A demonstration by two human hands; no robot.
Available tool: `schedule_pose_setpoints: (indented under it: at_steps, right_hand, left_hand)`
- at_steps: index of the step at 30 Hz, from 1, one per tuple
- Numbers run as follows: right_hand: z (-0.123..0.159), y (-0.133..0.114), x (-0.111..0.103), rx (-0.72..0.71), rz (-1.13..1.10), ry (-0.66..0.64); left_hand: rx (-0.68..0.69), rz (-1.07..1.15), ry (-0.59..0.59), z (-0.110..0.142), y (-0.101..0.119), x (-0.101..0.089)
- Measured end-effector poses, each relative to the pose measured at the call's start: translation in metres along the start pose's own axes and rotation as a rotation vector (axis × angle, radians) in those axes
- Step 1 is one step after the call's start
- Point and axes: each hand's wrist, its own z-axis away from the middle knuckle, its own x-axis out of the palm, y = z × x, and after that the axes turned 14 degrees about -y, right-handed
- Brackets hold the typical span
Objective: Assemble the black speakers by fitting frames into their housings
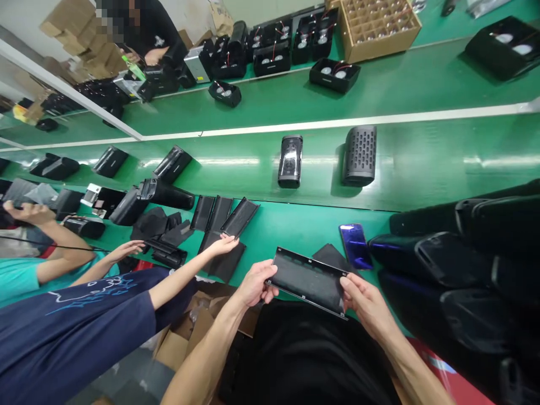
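Black, smooth rectangular panel (310,282) is being gripped at its ends by the left hand (257,283) and right hand (363,298), just off the green bench (270,225), near a shiny purple-blue phone (355,246).

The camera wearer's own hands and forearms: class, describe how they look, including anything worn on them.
The left hand and right hand are bare, without gloves. No sleeve, watch or bracelet shows on the forearms. The clothing between them is plain black.
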Motion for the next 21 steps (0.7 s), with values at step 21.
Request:
schedule_pose_setpoints:
  at_steps: [21]
  right_hand:
    - [0.012, -0.027, -0.021, 0.012, 0.262, -0.122]
  left_hand:
    - [0.089, 0.093, -0.082, 0.026, -0.04, 0.031]
